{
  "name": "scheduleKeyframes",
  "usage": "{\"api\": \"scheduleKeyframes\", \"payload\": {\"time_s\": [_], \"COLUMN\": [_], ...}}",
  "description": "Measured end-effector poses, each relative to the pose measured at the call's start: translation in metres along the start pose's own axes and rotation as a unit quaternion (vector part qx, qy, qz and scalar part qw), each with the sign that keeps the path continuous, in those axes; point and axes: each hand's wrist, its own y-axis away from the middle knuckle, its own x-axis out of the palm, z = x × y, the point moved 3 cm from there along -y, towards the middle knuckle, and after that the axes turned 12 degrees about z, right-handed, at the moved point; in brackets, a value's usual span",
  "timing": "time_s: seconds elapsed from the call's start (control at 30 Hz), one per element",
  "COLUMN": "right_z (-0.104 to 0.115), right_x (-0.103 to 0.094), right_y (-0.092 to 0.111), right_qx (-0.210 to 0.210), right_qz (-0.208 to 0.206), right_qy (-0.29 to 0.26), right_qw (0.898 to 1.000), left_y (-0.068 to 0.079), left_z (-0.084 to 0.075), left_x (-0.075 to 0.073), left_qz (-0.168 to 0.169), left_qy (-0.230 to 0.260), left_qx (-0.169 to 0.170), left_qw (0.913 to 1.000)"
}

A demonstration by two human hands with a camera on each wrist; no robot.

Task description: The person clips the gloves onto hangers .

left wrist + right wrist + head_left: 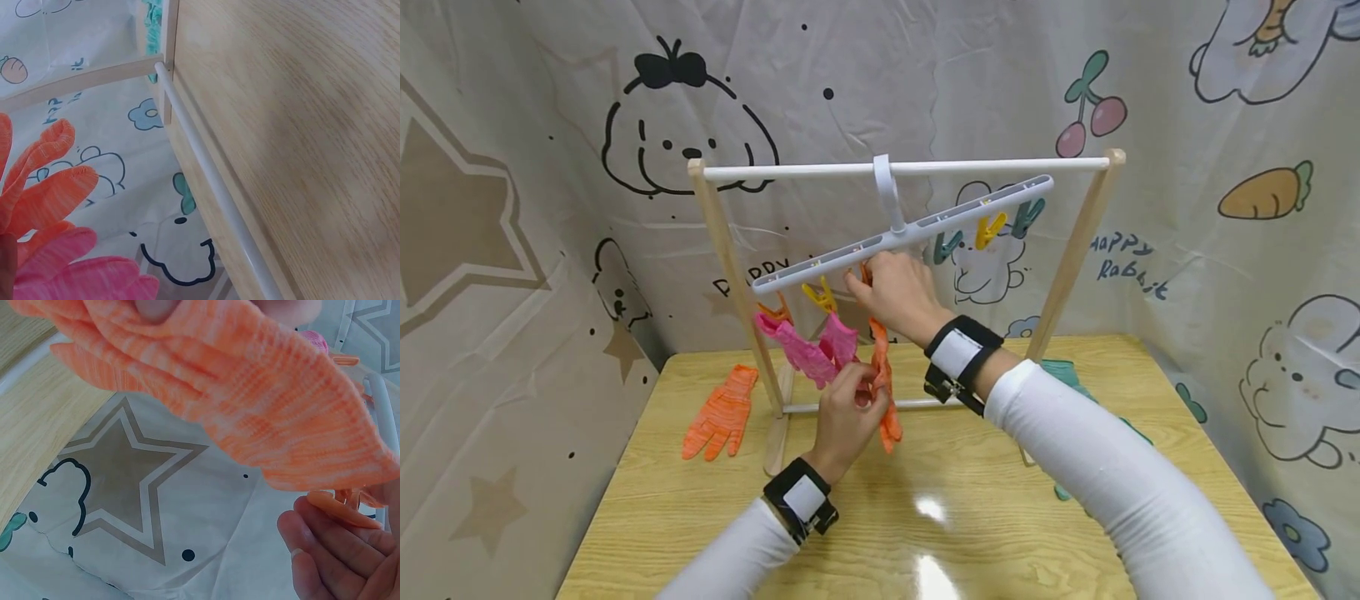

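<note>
Orange glove (250,406) held beneath a hanger (917,231)

The left hand (846,412) pinches the glove between thumb and fingers, presumably to steady it while it dangles, fingers lowermost. Above, the right hand (901,292) curls around an orange clip (342,510) just by the cuff (369,465), probably to work its jaws; whether these are parted cannot be told. Alongside, a pink glove (805,350) hangs from a second orange clip (779,312) and a yellow clip (822,296), the pair presumably sharing its weight. The hanger hooks over the top bar (1000,168) of a rack (1077,258), before a printed curtain (865,67)
</note>
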Motion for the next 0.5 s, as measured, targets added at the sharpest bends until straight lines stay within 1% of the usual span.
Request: {"api": "scheduleKeyframes", "payload": {"time_s": [0.2, 0.5], "right_z": [0.0004, 0.0003], "right_x": [-0.0003, -0.0005], "right_y": [-0.0001, 0.0007], "right_qx": [-0.004, -0.007], "right_qz": [0.000, -0.002], "right_qy": [0.011, 0.014], "right_qw": [1.000, 1.000], "left_y": [-0.0029, -0.0072], "left_z": [0.0005, 0.0023], "left_x": [-0.0020, -0.0072], "left_qz": [-0.011, -0.003], "left_qy": [-0.002, 0.000], "left_qx": [-0.002, -0.016], "left_qw": [0.9999, 0.9999]}}
